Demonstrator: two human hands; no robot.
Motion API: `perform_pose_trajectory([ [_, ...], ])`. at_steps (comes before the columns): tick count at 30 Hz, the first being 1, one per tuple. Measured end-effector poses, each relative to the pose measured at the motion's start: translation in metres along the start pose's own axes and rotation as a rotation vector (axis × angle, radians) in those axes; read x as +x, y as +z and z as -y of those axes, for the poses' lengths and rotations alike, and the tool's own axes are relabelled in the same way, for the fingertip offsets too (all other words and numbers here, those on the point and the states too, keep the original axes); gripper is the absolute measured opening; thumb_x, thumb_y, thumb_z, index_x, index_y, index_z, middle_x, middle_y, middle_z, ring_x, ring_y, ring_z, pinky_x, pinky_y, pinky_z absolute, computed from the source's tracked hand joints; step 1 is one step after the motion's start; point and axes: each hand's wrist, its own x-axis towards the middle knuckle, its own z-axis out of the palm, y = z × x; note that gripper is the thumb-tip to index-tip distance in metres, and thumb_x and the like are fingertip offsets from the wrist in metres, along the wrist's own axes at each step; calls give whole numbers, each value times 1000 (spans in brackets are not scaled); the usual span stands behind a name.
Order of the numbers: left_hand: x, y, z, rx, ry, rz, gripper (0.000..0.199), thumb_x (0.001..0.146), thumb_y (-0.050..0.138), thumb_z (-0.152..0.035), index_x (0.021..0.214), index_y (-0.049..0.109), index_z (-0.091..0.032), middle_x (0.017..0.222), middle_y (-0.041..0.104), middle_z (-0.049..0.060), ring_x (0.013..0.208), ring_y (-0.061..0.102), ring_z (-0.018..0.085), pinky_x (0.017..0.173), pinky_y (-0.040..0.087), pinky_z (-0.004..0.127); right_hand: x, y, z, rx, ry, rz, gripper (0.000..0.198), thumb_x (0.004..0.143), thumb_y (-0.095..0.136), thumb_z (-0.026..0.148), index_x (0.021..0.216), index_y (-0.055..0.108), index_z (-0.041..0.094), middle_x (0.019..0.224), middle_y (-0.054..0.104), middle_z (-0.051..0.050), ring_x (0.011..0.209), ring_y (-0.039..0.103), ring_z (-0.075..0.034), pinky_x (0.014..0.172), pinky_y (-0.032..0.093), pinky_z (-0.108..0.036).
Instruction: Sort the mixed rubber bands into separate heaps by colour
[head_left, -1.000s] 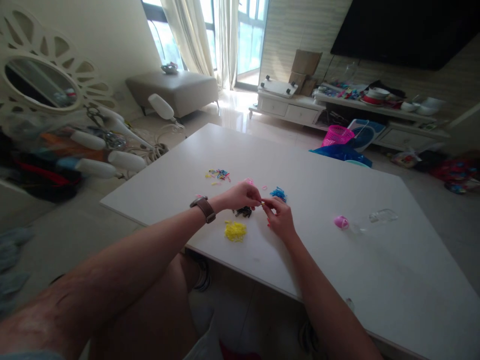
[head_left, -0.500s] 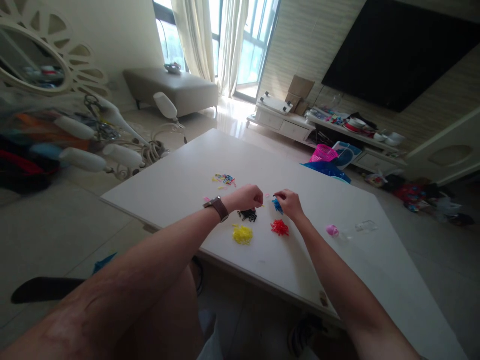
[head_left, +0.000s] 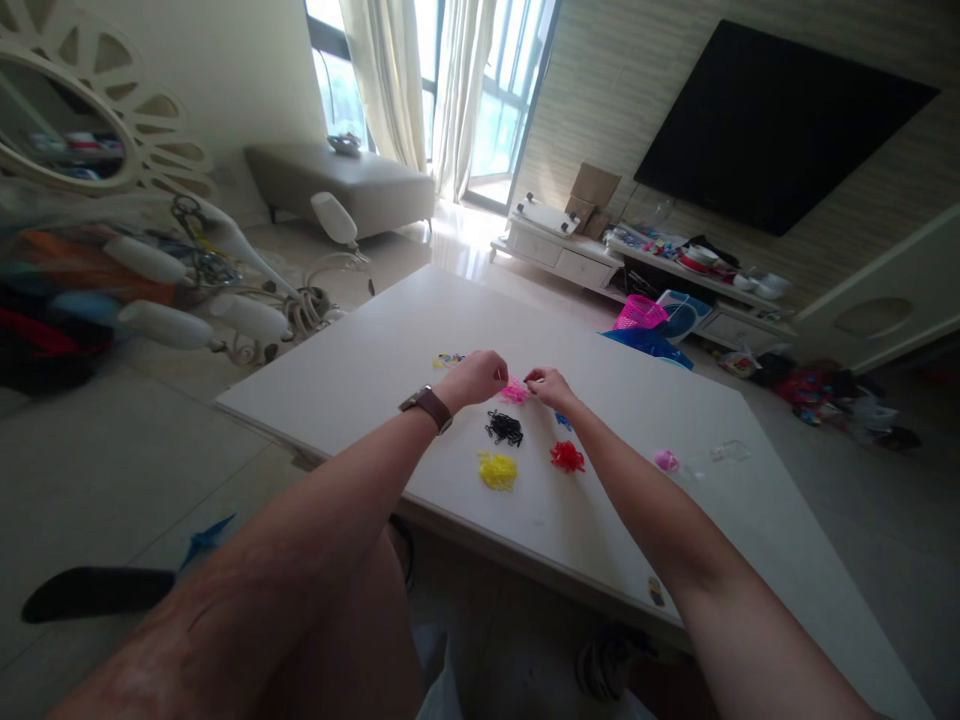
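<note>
Small rubber bands lie on the white table (head_left: 592, 535) in piles by colour. My left hand (head_left: 480, 378), with a watch on its wrist, is closed in a pinch just left of the pink pile (head_left: 514, 391); what its fingertips hold is too small to make out. To the right of that pile, my right hand (head_left: 551, 385) pinches what looks like a small dark rubber band. Nearer me are the black pile (head_left: 505, 428), the yellow pile (head_left: 498, 471) and the red pile (head_left: 568, 457). My right hand and wrist partly cover the blue pile (head_left: 562, 421). Mixed bands (head_left: 448, 360) lie beyond my left hand.
On the table's right side are a pink round object (head_left: 666, 460) and a clear container (head_left: 730, 452). A lamp with several white shades (head_left: 251, 318) stands by the left edge. A pink basket (head_left: 641, 312) is on the floor beyond the table.
My right hand has moved left and away from me, off the blue pile to the pink one. My left hand has shifted slightly left and farther away, uncovering the black and pink piles.
</note>
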Motion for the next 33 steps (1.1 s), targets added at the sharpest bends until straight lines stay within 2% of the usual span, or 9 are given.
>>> perform_pose_trajectory([
  [4, 0, 2, 5, -76, 39, 136, 15, 76, 64, -10, 79, 79, -14, 64, 72, 3, 62, 68, 14, 61, 48, 22, -6, -12, 7, 34, -24, -59, 21, 86, 58, 19, 93, 77, 18, 90, 78, -6, 77, 69, -16, 76, 53, -26],
  [7, 0, 10, 7, -49, 111, 241, 13, 71, 69, -8, 77, 79, -15, 63, 72, 2, 61, 67, 14, 60, 46, 21, -18, -30, 6, 40, -58, -70, 19, 85, 59, 19, 90, 77, 18, 86, 77, -5, 77, 68, -16, 76, 52, -27],
  [11, -2, 27, 5, -88, 107, 420, 16, 61, 76, -5, 72, 79, -17, 62, 72, 1, 63, 68, 16, 59, 46, 21, -44, -46, 2, 91, -182, -19, 14, 83, 63, 18, 88, 76, 18, 82, 77, -4, 75, 68, -16, 71, 51, -27],
  [14, -6, 40, 3, -134, 102, 537, 19, 56, 76, -3, 68, 78, -18, 63, 73, 0, 62, 68, 16, 60, 48, 21, -64, -44, 3, 114, -216, 34, 12, 80, 67, 18, 88, 75, 19, 79, 76, -2, 72, 67, -16, 69, 51, -27],
  [22, -14, 54, 2, -32, 167, 582, 25, 54, 75, -1, 71, 78, -19, 72, 77, 1, 68, 69, 17, 58, 46, 21, -85, -12, 21, 45, -285, 70, 13, 80, 66, 13, 87, 75, 19, 79, 76, -1, 70, 65, -13, 68, 48, -24],
  [25, -10, 44, 7, -28, 150, 649, 28, 55, 72, -1, 73, 79, -21, 75, 78, 0, 72, 71, 17, 60, 47, 20, -85, -6, 27, -6, -327, 46, 13, 84, 64, 12, 86, 75, 20, 79, 75, -1, 71, 64, -14, 70, 46, -24],
  [28, -4, 25, 17, -33, 43, 681, 26, 58, 69, -3, 73, 80, -21, 73, 77, -1, 73, 72, 17, 63, 49, 20, -86, 0, 29, -20, -359, 43, 14, 85, 63, 11, 87, 74, 20, 82, 75, -2, 74, 65, -14, 72, 46, -24],
  [30, -1, 12, 26, -17, -54, 607, 22, 61, 68, -5, 73, 79, -20, 68, 75, 0, 71, 72, 17, 63, 49, 20, -86, 4, 29, -18, -369, 48, 13, 85, 64, 11, 87, 73, 19, 82, 75, -2, 74, 65, -15, 73, 47, -25],
  [33, 1, -3, 38, -17, -204, 406, 14, 64, 68, -9, 74, 76, -16, 66, 73, 2, 65, 72, 17, 63, 51, 21, -88, 11, 28, -11, -393, 44, 11, 86, 64, 12, 87, 72, 20, 84, 75, -2, 75, 65, -15, 75, 47, -25],
])
